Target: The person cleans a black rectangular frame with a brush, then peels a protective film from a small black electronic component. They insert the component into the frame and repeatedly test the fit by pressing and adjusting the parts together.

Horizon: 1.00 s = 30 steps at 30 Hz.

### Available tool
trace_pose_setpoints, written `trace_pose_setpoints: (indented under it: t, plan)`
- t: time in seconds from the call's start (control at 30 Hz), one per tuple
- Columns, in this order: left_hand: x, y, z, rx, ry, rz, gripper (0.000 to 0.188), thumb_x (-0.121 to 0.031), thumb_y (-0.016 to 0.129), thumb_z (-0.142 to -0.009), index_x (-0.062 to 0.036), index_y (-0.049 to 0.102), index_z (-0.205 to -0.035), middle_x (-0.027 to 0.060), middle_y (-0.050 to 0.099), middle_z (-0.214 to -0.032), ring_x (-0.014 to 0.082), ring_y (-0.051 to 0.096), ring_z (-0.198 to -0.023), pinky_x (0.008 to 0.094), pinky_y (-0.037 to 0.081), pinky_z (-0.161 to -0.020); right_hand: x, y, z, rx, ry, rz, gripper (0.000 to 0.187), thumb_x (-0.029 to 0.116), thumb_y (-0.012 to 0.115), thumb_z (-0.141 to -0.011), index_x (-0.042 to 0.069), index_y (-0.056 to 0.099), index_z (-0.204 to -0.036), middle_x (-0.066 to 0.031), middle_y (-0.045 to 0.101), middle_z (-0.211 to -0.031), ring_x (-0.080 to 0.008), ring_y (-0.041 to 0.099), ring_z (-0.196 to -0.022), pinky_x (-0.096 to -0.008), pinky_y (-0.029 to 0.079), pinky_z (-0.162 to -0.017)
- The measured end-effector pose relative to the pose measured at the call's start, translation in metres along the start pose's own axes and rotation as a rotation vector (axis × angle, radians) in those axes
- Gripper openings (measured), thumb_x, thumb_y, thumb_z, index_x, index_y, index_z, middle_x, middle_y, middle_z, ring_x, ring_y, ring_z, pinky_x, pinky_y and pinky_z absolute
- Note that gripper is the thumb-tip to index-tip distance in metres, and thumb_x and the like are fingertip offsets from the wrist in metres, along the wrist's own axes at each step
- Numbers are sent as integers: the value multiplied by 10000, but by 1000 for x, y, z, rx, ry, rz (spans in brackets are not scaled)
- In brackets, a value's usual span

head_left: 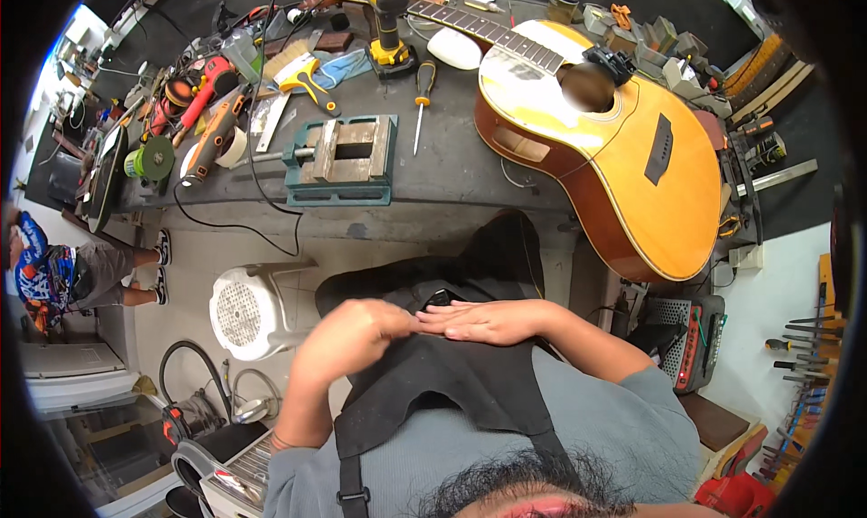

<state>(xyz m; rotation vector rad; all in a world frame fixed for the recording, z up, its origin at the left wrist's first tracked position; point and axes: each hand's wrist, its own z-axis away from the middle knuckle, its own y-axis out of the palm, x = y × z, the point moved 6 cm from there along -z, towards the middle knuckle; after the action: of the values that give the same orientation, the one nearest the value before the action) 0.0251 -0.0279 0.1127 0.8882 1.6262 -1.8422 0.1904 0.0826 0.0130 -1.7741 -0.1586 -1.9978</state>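
Both of my hands are at the front of my black apron [442,373]. My right hand [488,322] lies flat on the cloth, fingers stretched out toward the left. Against its fingertips is my left hand [366,328], its fingers curled in; whatever they may hold is hidden. Just beyond the right fingers a small shiny black object [440,298] shows at my lap, too little of it visible to name. An acoustic guitar [623,170] lies face up across the bench at the right, its neck reaching toward the back left.
On the dark workbench [433,179] are a green vise [341,161], a screwdriver [422,102], a yellow drill [388,30], a brush [302,77] and scattered tools. A white stool [242,312] stands at left on the floor. Another person [81,270] stands far left.
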Motion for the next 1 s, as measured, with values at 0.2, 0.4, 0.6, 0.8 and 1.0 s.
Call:
trace_pose_setpoints:
  t: [0.2, 0.4, 0.6, 0.8, 1.0]
  plan:
    - [24, 60, -14, 192, 17, 316, 529, -15, 640, -959, -63, 706, -1481, 186, 678, -1535, 356, 611, -1472, 428, 479, -1235, -17, -24, 61, -86, 187, -193, 611, 455, 446, -1207, 69, 485, -1679, -161, 527, -1701, -311, 433, -1618, -387, 327, -1330]
    - [28, 105, -65, 499, 51, 600, 510, -318, 486, -1181, -61, 569, -1614, 159, 513, -1711, 331, 460, -1602, 401, 351, -1318, -78, -37, 115, -693, 342, -799, 399, 152, 503, -1127, 2, 644, -1469, -187, 702, -1466, -279, 692, -1349, -424, 486, -1199]
    - [24, 159, -112, 740, 203, 344, 560, -445, 456, -1189, -144, 547, -1653, 159, 478, -1738, 337, 439, -1615, 393, 339, -1317, -173, -17, 110, -838, 461, 389, 542, 178, 596, -1074, 119, 574, -1613, -153, 496, -1713, -383, 381, -1631, -492, 310, -1333]
    - [-8, 118, -98, 839, 8, 449, 484, -299, 614, -1136, -130, 625, -1589, 99, 706, -1535, 246, 640, -1437, 352, 455, -1205, -269, -44, 124, -1146, 444, 215, 564, 345, 528, -1147, 107, 509, -1659, -169, 392, -1777, -377, 290, -1672, -461, 247, -1349]
    - [-2, 70, -55, 218, -47, 1538, 349, -245, 574, -1162, 48, 650, -1335, 310, 736, -1364, 480, 712, -1275, 545, 553, -1127, -358, -31, 155, -1086, 714, -672, 671, 446, 414, -1175, -17, 475, -1657, -254, 464, -1709, -327, 445, -1590, -388, 350, -1279]
